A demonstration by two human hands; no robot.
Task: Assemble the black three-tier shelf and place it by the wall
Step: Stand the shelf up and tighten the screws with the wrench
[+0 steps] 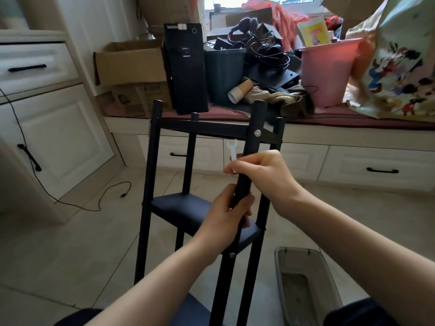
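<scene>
Both hands grip one front post (pixel 247 175) of the upright black shelf (pixel 195 208). The left hand (pixel 226 215) wraps it lower. The right hand (pixel 261 170), above, also pinches a small white wrench (pixel 231 150).

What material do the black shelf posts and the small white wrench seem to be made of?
Shelf posts: probably metal tube with a matte black coating; they are thin, round and evenly dark, with a silver bolt head through one.
White wrench: likely plastic or light-coated metal; it is flat, thin and plain white. The picture leaves this open.
</scene>
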